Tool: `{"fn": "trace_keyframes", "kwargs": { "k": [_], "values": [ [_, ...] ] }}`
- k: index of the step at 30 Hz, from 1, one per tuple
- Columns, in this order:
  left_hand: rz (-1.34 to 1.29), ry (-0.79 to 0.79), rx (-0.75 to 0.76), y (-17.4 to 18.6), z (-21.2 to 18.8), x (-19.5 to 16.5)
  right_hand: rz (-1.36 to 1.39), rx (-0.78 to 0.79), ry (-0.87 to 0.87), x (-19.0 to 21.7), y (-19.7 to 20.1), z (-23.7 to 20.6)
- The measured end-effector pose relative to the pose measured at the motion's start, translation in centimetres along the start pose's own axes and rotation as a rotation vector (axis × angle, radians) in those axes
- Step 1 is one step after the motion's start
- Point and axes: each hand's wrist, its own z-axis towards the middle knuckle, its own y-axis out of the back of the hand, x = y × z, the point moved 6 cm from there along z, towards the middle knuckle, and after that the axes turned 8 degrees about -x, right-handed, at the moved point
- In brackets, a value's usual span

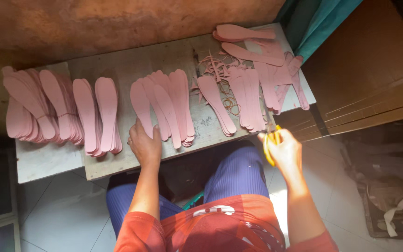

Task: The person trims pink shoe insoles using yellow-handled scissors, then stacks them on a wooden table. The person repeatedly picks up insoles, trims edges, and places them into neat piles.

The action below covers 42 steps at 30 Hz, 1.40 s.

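Note:
My left hand (144,143) rests on the near edge of a low grey board (117,161), fingers touching a fanned stack of pink insole-shaped cutouts (166,105). My right hand (283,149) is closed around yellow-handled scissors (270,142) at the board's right front corner, just below another pile of pink cutouts (250,95). More pink cutouts (101,114) lie in stacks to the left, and loose ones (253,53) at the far right. Thin pink offcut strips (218,65) and rubber bands (232,105) lie between the piles.
Stacked brown cardboard sheets (369,74) lean at the right. A teal cloth (320,23) hangs at the top right. A dark bag with a pale strap (392,205) sits on the tiled floor (66,210). My knees in blue trousers (236,172) are under the board.

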Motion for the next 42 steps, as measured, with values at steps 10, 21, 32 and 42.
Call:
{"fn": "trace_keyframes", "kwargs": {
  "k": [10,21,32,42],
  "values": [
    [-0.111,0.040,-0.008,0.6,0.7,0.9,-0.215,-0.115,0.053,0.6,-0.3,15.9],
    [-0.083,0.015,-0.081,1.9,-0.6,-0.4,-0.298,-0.121,0.301,3.5,-3.8,16.1],
    [-0.054,-0.238,-0.255,2.7,-1.1,-1.7,0.176,-0.094,0.732,12.5,-5.3,2.0],
    [-0.305,-0.078,0.044,1.6,-3.0,-3.5,0.169,0.125,1.131,19.0,-11.6,-13.4]
  ]
}}
